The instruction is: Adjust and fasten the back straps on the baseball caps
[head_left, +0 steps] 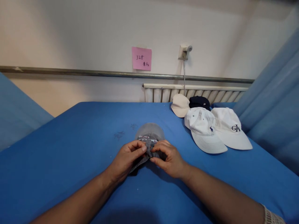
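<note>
A grey cap lies on the blue table cover in front of me, its back toward me with a label showing inside. My left hand pinches the grey strap at the cap's back from the left. My right hand pinches the same strap from the right, its fingers curled. Both hands meet at the strap, just below the crown.
Several caps lie at the right back: two white ones, a beige one and a dark one. Behind are a radiator, a wall rail, a pink note and a plug. Blue curtains hang at both sides.
</note>
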`<state>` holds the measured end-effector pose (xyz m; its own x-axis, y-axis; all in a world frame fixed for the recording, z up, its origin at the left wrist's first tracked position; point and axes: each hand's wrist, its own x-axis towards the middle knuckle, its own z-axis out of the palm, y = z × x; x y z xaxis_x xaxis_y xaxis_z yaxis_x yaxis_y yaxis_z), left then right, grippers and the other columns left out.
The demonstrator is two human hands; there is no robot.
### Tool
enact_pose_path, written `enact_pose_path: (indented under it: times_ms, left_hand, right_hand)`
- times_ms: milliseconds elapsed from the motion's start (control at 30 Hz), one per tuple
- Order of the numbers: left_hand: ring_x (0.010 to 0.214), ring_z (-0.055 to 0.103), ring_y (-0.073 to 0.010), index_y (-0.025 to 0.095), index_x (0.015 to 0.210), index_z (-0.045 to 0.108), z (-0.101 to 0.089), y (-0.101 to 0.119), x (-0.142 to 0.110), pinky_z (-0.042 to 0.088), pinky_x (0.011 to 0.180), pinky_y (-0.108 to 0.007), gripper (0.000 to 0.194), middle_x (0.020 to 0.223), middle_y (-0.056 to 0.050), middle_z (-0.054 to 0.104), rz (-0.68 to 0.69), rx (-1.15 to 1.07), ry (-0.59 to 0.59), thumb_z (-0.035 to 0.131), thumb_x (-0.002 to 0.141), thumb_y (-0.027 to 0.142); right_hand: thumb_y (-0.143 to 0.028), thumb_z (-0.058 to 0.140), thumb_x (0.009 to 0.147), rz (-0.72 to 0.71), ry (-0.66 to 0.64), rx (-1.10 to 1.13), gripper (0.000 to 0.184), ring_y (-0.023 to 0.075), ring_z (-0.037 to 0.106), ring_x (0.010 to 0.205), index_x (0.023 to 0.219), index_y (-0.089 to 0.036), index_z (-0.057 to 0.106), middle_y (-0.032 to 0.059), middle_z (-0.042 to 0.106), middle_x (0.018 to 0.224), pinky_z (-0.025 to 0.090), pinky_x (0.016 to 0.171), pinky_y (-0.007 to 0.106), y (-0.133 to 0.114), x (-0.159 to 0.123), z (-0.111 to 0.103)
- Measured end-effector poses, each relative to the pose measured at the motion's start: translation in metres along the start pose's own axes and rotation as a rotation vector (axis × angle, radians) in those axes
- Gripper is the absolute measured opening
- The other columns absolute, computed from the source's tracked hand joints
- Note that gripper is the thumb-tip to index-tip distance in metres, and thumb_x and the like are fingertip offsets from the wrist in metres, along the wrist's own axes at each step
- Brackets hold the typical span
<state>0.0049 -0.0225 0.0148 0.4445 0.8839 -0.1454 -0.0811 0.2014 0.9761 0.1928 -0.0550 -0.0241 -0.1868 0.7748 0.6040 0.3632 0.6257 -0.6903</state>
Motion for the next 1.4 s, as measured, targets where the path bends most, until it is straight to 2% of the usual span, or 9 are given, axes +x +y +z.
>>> enact_pose_path:
  times_ms: [300, 500, 667, 867, 1133, 1400]
  left_hand:
    - [0.046, 0.032, -0.0052, 0.017, 0.07, 0.056, 0.001, 0.002, -0.003, 0.024, 0.044, -0.017, 0.028, 0.05, 0.007, 0.042, 0.04, 0.01, -0.02, 0.072, 0.077, 0.038]
    - [0.046, 0.035, -0.0055, 0.017, 0.072, 0.056, 0.002, 0.004, -0.003, 0.027, 0.045, -0.017, 0.023, 0.052, 0.005, 0.05, 0.06, -0.005, -0.034, 0.069, 0.08, 0.035]
    - [0.044, 0.037, -0.0059, 0.018, 0.076, 0.054, 0.002, 0.003, -0.003, 0.027, 0.045, -0.018, 0.023, 0.048, 0.006, 0.049, 0.051, -0.022, -0.077, 0.066, 0.084, 0.037]
    - [0.048, 0.042, -0.006, 0.021, 0.093, 0.058, 0.003, 0.002, -0.002, 0.033, 0.049, -0.017, 0.02, 0.055, 0.007, 0.051, 0.066, -0.046, -0.04, 0.07, 0.082, 0.034]
    - [0.047, 0.042, -0.0062, 0.019, 0.076, 0.057, 0.004, 0.003, -0.003, 0.032, 0.047, -0.017, 0.023, 0.055, 0.006, 0.051, -0.012, -0.013, -0.073, 0.071, 0.08, 0.036]
    - [0.052, 0.043, -0.0075, 0.018, 0.074, 0.062, 0.01, 0.009, -0.007, 0.034, 0.05, -0.019, 0.016, 0.06, 0.004, 0.053, 0.0, -0.076, 0.003, 0.073, 0.073, 0.029]
  right_hand:
    - [-0.021, 0.073, 0.078, 0.05, -0.017, 0.009, 0.017, 0.0195, 0.061, 0.088, 0.093, -0.023, 0.065, 0.0033, 0.068, 0.092, 0.049, 0.082, 0.037, 0.0, 0.0, 0.001]
    - [-0.023, 0.072, 0.079, 0.069, -0.038, 0.02, 0.015, 0.0194, 0.061, 0.088, 0.093, -0.023, 0.065, 0.0029, 0.069, 0.091, 0.048, 0.083, 0.037, 0.002, -0.002, 0.001]
    - [-0.027, 0.073, 0.08, 0.059, -0.021, 0.049, 0.016, 0.0196, 0.061, 0.088, 0.092, -0.023, 0.064, 0.0031, 0.069, 0.091, 0.048, 0.083, 0.037, 0.0, -0.002, 0.001]
    - [-0.029, 0.073, 0.08, 0.02, 0.009, 0.027, 0.016, 0.0199, 0.06, 0.086, 0.092, -0.024, 0.063, 0.0026, 0.068, 0.089, 0.048, 0.08, 0.037, -0.005, 0.0, 0.0]
    - [-0.03, 0.071, 0.083, -0.023, 0.025, 0.048, 0.014, 0.0188, 0.061, 0.084, 0.093, -0.024, 0.064, 0.0025, 0.067, 0.086, 0.048, 0.081, 0.037, -0.009, 0.0, 0.0]
    - [-0.027, 0.07, 0.082, -0.015, 0.063, 0.051, 0.015, 0.0197, 0.062, 0.086, 0.096, -0.025, 0.065, 0.0027, 0.068, 0.087, 0.049, 0.081, 0.038, -0.008, 0.001, -0.001]
